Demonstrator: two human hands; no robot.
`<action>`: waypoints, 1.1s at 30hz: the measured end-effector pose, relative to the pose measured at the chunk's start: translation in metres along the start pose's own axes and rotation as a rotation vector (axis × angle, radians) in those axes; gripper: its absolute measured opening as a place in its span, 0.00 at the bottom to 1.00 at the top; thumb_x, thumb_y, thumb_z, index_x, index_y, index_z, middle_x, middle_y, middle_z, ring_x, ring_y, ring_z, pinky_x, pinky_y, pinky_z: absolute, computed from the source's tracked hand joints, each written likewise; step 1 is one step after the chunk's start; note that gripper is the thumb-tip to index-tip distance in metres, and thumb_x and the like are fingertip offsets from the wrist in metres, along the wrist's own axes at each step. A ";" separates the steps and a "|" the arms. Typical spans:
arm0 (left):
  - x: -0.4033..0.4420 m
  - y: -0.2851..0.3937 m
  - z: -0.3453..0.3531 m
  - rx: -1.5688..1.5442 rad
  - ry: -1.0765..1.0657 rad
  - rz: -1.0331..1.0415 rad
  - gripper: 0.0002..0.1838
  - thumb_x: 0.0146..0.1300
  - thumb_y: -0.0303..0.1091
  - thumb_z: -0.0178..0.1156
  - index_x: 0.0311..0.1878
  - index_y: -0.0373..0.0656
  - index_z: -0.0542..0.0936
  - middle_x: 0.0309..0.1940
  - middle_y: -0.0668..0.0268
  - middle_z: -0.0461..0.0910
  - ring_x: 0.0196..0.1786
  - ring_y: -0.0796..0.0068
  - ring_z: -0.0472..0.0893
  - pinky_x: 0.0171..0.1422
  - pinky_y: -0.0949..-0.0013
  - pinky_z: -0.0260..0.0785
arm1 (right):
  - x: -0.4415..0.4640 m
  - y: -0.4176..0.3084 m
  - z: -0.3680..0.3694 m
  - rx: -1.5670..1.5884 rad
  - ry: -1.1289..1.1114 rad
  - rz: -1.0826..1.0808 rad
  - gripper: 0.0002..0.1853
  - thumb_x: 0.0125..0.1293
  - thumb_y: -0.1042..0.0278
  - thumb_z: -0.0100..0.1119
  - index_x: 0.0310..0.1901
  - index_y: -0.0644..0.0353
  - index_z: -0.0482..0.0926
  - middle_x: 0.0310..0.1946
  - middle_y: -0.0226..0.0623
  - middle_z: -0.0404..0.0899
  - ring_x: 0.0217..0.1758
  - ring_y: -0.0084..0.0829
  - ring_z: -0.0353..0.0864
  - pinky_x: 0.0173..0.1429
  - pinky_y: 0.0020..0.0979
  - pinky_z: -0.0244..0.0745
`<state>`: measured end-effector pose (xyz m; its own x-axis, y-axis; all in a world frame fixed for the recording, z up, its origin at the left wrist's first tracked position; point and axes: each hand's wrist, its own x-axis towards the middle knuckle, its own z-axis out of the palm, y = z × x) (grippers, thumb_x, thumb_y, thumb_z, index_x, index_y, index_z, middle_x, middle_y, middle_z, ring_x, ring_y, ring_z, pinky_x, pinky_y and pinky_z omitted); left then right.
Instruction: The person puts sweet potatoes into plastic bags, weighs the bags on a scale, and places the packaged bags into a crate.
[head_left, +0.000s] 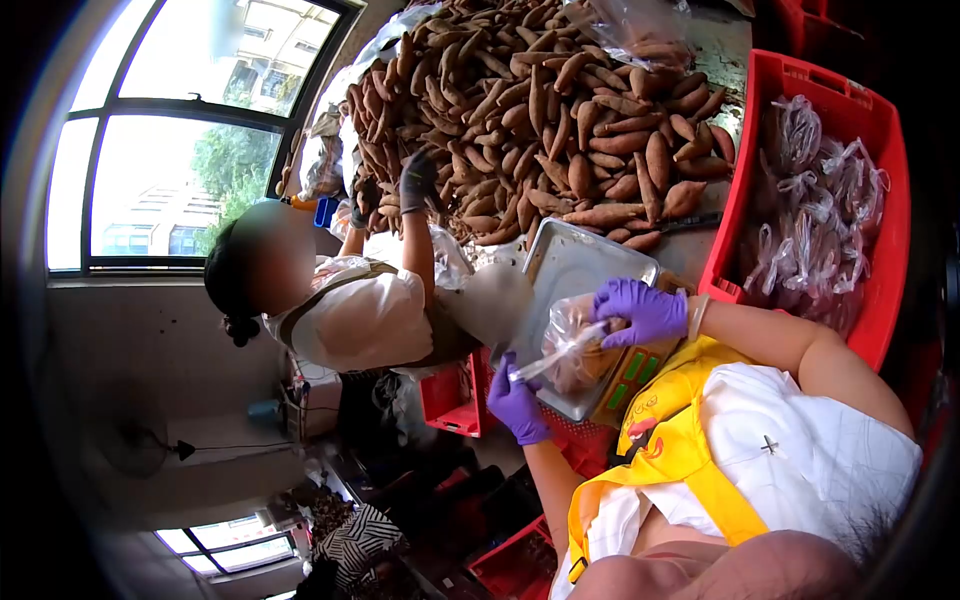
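Note:
My left hand [515, 402], in a purple glove, pinches the twisted neck of a clear plastic bag [572, 365]. My right hand [642, 310], also purple-gloved, grips the bag's top from the other side, with its fingers curled at the gathered plastic. Reddish-brown contents show through the bag, which is over the metal tray [570, 260] of a scale. Green lit displays [630, 368] are beside the tray, below my right hand. A large heap of sweet potatoes [530, 120] lies beyond the scale.
A red crate [888, 200] at the right holds several filled clear bags [815, 220]. At the left, a co-worker [360, 310] in dark gloves [418, 182] reaches to the heap. A small red crate [452, 402] stands left of my left hand. Loose clear plastic [635, 25] lies at the top.

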<state>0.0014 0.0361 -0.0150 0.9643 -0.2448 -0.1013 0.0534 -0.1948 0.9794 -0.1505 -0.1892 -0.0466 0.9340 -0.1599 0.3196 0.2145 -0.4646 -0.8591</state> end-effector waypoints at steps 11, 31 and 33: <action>-0.068 0.149 0.089 0.089 -0.490 0.363 0.31 0.62 0.25 0.60 0.69 0.39 0.67 0.51 0.61 0.78 0.44 0.78 0.73 0.52 0.75 0.66 | 0.030 0.002 -0.039 -0.373 0.402 -0.188 0.17 0.63 0.53 0.59 0.36 0.61 0.79 0.28 0.45 0.78 0.27 0.44 0.78 0.32 0.40 0.72; -0.081 0.049 0.301 0.098 -1.170 -0.159 0.20 0.67 0.24 0.54 0.62 0.33 0.73 0.52 0.58 0.80 0.54 0.73 0.77 0.62 0.71 0.67 | -0.273 0.110 -0.221 0.305 1.849 0.760 0.15 0.67 0.63 0.61 0.46 0.67 0.81 0.38 0.31 0.81 0.38 0.23 0.77 0.45 0.26 0.73; -0.094 0.013 0.366 0.053 -1.362 0.026 0.21 0.68 0.25 0.53 0.64 0.32 0.71 0.56 0.56 0.78 0.58 0.71 0.76 0.64 0.71 0.65 | -0.275 0.101 -0.222 0.350 1.855 0.746 0.15 0.66 0.64 0.62 0.48 0.66 0.80 0.41 0.30 0.80 0.41 0.23 0.77 0.47 0.26 0.72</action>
<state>-0.1832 -0.2911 -0.0570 -0.0550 -0.9774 -0.2040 -0.0005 -0.2043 0.9789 -0.4490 -0.3854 -0.1331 -0.4626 -0.8286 -0.3155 0.2507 0.2190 -0.9429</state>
